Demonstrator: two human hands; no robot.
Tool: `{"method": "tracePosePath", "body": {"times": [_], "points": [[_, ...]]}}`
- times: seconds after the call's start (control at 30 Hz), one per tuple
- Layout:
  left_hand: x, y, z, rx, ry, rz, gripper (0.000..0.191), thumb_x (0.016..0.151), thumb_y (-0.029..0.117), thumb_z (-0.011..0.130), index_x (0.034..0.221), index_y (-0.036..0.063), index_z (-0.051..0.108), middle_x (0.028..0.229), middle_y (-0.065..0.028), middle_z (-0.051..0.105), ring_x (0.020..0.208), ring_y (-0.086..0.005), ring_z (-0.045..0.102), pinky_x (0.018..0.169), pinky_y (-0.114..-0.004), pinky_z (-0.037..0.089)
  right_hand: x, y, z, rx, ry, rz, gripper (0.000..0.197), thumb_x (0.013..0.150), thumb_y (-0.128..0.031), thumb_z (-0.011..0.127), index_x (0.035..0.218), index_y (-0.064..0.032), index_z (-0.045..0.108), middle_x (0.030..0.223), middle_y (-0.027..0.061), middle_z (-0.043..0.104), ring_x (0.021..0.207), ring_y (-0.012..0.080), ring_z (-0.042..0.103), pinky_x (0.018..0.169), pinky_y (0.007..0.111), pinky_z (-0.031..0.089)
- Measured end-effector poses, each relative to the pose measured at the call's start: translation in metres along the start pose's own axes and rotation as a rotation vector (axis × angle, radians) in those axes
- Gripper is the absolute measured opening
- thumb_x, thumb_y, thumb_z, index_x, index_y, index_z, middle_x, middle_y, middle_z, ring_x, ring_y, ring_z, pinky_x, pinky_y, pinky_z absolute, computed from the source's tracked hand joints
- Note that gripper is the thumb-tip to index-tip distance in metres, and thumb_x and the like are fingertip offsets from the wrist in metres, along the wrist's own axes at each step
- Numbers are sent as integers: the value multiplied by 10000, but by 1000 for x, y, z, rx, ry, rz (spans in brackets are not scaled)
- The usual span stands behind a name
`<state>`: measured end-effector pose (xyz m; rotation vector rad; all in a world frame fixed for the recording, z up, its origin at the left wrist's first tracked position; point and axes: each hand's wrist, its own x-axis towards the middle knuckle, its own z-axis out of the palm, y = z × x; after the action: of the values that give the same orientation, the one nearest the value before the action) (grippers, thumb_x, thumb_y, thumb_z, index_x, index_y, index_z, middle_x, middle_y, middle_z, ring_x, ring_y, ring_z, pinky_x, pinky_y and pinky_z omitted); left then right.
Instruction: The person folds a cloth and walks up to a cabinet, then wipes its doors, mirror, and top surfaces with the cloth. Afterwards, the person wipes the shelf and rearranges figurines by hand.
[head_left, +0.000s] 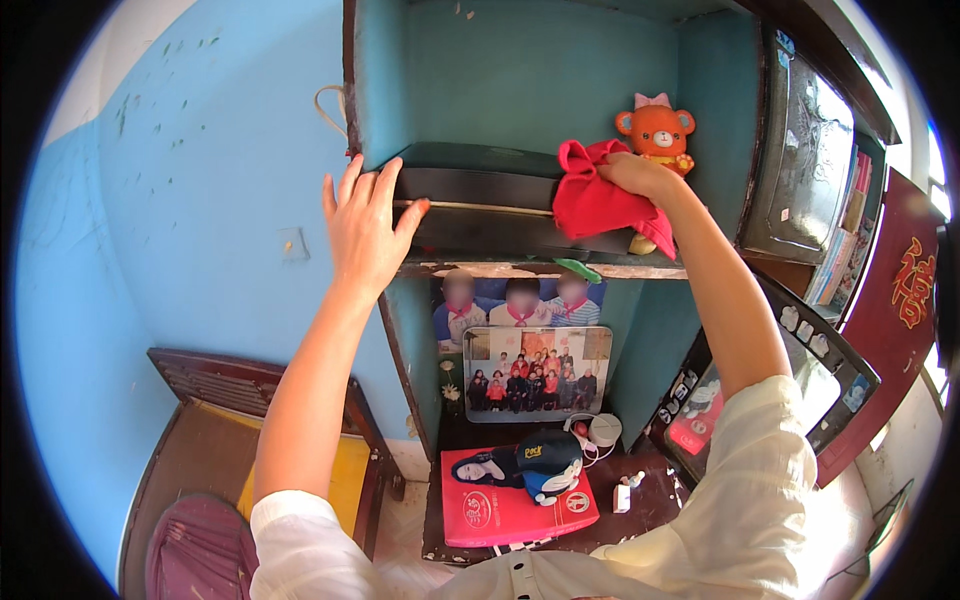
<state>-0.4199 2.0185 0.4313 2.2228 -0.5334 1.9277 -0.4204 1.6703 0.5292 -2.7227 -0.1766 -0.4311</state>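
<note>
A flat black box-like case (480, 187) lies on the upper shelf of the blue-green cabinet, with a pale line along its front. My left hand (367, 225) rests at the case's left end, fingers spread, thumb against its front edge. A red cloth (600, 195) is bunched in my right hand (637, 176) and hangs over the right end of the case. Just behind that hand sits an orange bear figurine (660, 131) with a pink bow. The cloth and hand hide the figurine's lower part.
Below the shelf edge (495, 270) stands a framed group photo (536, 375). A red box (517, 525) bearing writing, with a figurine wearing a black cap (551, 454), lies on the dark lower surface. An open mirrored door (847, 360) stands right; a wooden chair (225, 390) stands left.
</note>
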Motion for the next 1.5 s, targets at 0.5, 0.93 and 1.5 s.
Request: {"method": "tracePosePath", "body": {"times": [0.5,0.93,1.5], "points": [[6,-29,3,-363,-16,-42,554,1032,433,294,1206,30,631,1055,-118,661,1233,-299,468,1062,-390,316,-9,-140,143,-394,806,-778,196,762,-174,572,908,-54,623,970,112,621,1050,305,550,955,480,394],[8,-13,0,-67,-171,-24,590,1029,464,284,1274,8,566,1129,-108,648,1310,-291,396,1081,-402,284,-34,-85,217,-115,534,-659,241,833,-149,547,1026,-56,659,1131,59,596,1050,243,556,897,375,487],[1,-10,10,39,-102,62,465,1007,362,429,1308,20,523,1133,-90,620,1332,-284,369,1107,-516,242,-97,40,154,196,1036,-423,374,682,61,585,1046,-27,591,1035,179,587,976,408,548,832,483,441]]}}
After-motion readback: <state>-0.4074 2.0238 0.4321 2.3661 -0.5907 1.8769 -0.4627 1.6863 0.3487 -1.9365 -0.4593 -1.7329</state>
